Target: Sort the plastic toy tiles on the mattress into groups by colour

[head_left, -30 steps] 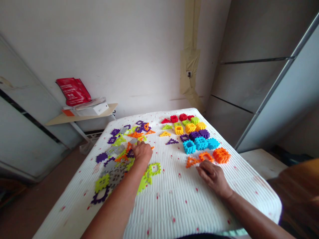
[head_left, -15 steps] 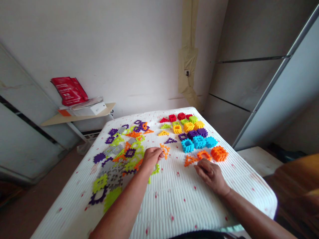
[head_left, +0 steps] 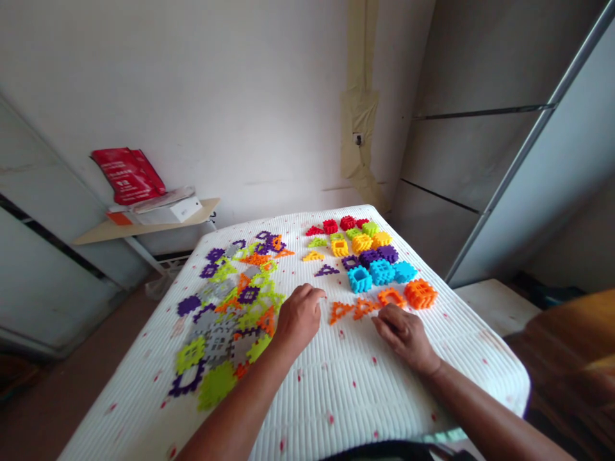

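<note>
My left hand (head_left: pixel 300 317) hovers low over the white mattress (head_left: pixel 346 390) with its fingers curled in and nothing visible in them. An orange triangle tile (head_left: pixel 340 312) lies flat just right of its fingertips, apart from them. Beside that lie a second orange triangle (head_left: pixel 365 307), an orange square frame (head_left: pixel 391 296) and an orange cube (head_left: pixel 420 293). My right hand (head_left: pixel 406 333) rests palm down with its fingers loosely bent, holding nothing, its fingertips close behind the second triangle.
Loose flat tiles in green, purple, grey and orange (head_left: pixel 230 314) are scattered on the left of the mattress. Rows of red, green, yellow, purple and blue cubes (head_left: pixel 369 256) stand at the back right. A shelf with a red bag (head_left: pixel 127 174) stands by the wall.
My left hand picked an orange triangle out of the loose pile, carried it right and set it down beside the other orange triangle. My right hand stayed where it was.
</note>
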The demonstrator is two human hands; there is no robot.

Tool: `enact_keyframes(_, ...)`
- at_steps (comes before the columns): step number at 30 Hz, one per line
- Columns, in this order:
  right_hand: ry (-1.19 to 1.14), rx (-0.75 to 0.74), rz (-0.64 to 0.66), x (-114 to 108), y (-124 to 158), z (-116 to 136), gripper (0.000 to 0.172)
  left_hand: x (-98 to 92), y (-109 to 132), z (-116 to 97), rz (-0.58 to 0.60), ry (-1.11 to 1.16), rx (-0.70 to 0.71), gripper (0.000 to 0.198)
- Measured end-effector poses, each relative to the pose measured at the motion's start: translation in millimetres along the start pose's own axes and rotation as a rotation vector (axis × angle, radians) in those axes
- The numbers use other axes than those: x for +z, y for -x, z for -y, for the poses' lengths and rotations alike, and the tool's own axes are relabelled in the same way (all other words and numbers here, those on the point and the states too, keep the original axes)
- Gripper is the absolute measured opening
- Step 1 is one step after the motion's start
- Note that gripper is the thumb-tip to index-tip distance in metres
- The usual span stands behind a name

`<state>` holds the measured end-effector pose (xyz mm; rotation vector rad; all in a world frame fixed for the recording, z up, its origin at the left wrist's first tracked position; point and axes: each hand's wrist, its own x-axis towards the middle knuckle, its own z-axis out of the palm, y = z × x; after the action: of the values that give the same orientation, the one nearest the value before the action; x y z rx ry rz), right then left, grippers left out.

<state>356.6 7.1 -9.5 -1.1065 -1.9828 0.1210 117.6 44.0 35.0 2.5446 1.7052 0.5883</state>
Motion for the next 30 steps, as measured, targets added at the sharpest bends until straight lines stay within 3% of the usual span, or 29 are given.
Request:
enact_keyframes(3, 0.000, -0.003, 0.002, 0, 0, 0, 0.025, 12.7, -4, -6, 0.052, 0.126, 0.103, 0.042)
enact_keyframes(6, -0.002, -0.004, -0.004, 0, -1, 1, 0.025, 27.5, -10, -12, 0.111, 0.154, 0.083, 0.030)
enact_keyframes(13, -0.009, 0.004, -0.014, -2, -3, 3, 0.026, 39.1, -20, -34, 0.209, 0.003, 0.076, 0.027)
enact_keyframes(18, -0.009, 0.005, -0.019, -3, -2, 3, 0.026, 39.6, -23, -34, 0.151, 0.039, -0.069, 0.020)
enact_keyframes(23, -0.006, -0.003, -0.009, -1, 0, 1, 0.027, 38.6, -29, -17, 0.028, 0.449, -0.341, 0.023)
enact_keyframes(27, -0.010, -0.004, -0.007, 0, 0, 0, 0.028, 41.1, -31, -7, 0.007, 0.533, -0.383, 0.029)
enact_keyframes(30, -0.011, -0.001, -0.002, 0, 0, 1, 0.028, 46.1, -32, -2, 0.010, 0.575, -0.428, 0.023)
